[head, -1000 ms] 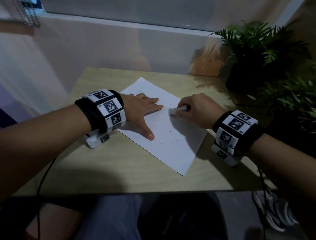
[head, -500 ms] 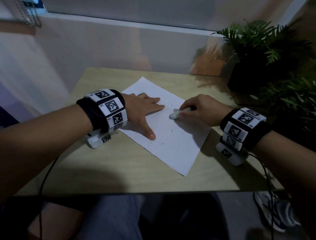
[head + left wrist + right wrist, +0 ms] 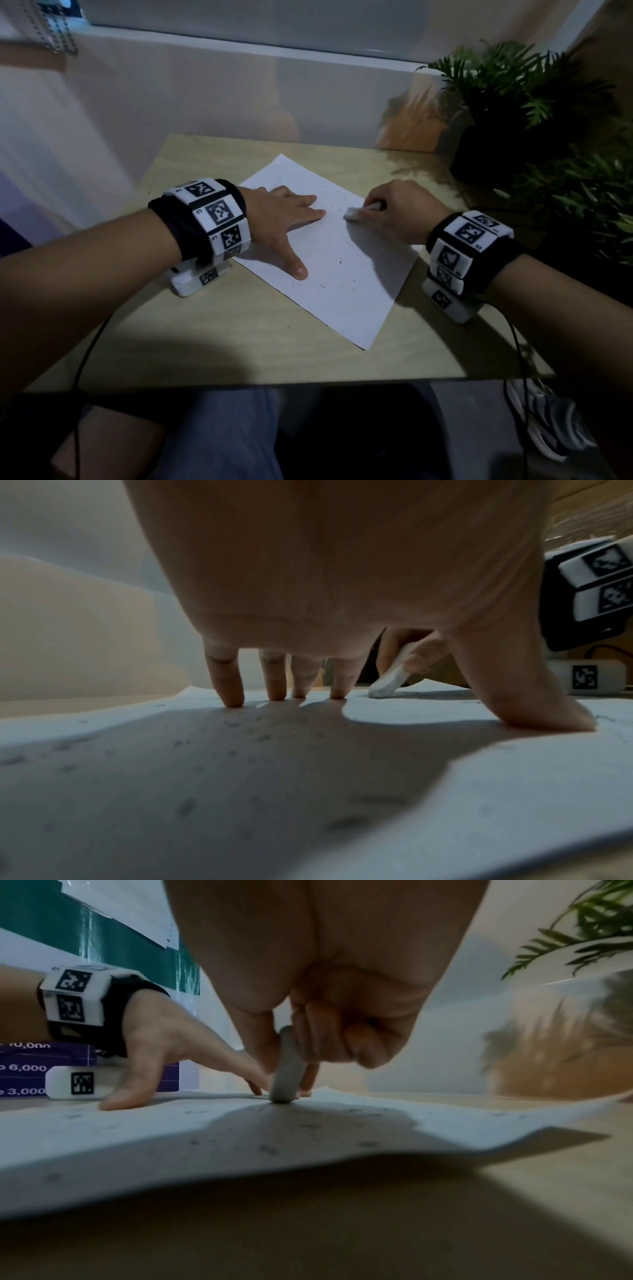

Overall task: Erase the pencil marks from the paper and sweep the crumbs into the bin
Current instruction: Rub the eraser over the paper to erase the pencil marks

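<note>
A white sheet of paper (image 3: 346, 274) lies at an angle on the light wooden table (image 3: 239, 329), speckled with small dark eraser crumbs (image 3: 340, 261) and faint marks. My left hand (image 3: 287, 222) lies flat on the paper's left part, fingers spread and straight, thumb out toward me; its fingertips (image 3: 232, 699) press the sheet (image 3: 308, 791). My right hand (image 3: 394, 212) pinches a white eraser (image 3: 352, 214) and holds its tip down on the paper's far right part. The right wrist view has the eraser (image 3: 287, 1069) upright between thumb and fingers, touching the sheet (image 3: 240, 1139). No bin is in view.
A potted green plant (image 3: 520, 113) stands at the table's far right corner, with more foliage (image 3: 582, 205) along the right side. A pale wall (image 3: 205, 102) runs behind the table. My legs and a shoe (image 3: 544, 425) are below the front edge.
My right hand and the eraser have shifted back and forth over the paper's right part, now a little farther up. My left hand has stayed pressed on the sheet.
</note>
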The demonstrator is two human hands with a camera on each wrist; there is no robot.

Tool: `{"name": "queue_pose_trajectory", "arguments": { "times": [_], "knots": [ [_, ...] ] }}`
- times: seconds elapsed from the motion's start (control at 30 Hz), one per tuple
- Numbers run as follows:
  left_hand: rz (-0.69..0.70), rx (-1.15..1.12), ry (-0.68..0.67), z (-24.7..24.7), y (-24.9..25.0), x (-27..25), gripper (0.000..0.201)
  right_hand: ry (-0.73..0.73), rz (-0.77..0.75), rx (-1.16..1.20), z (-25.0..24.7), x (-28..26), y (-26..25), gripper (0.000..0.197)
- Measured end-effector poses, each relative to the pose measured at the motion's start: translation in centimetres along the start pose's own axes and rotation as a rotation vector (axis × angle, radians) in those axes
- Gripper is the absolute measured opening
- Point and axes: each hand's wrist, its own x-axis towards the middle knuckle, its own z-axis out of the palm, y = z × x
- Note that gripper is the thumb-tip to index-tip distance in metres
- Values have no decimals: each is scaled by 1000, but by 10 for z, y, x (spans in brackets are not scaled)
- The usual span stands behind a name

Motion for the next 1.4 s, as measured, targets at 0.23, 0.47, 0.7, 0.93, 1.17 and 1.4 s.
{"name": "queue_pose_trajectory", "arguments": {
  "times": [0.23,0.47,0.7,0.93,1.17,1.4],
  "knots": [
    [-2,11,-4,-3,2,0,126,-111,-26,112,-3,1,-5,42],
    [6,10,18,1,0,1,126,-111,-87,54,2,-1,-12,44],
    [1,9,12,-1,2,0,125,-3,-1,-11,-1,7,-2,45],
    [0,9,6,-2,3,-2,124,-208,-97,130,-1,-10,-16,38],
    [2,-3,8,0,1,0,126,-65,-102,-38,3,-7,-11,43],
    [2,-3,13,1,1,1,127,-55,-39,14,-1,-5,-3,48]
  ]
}}
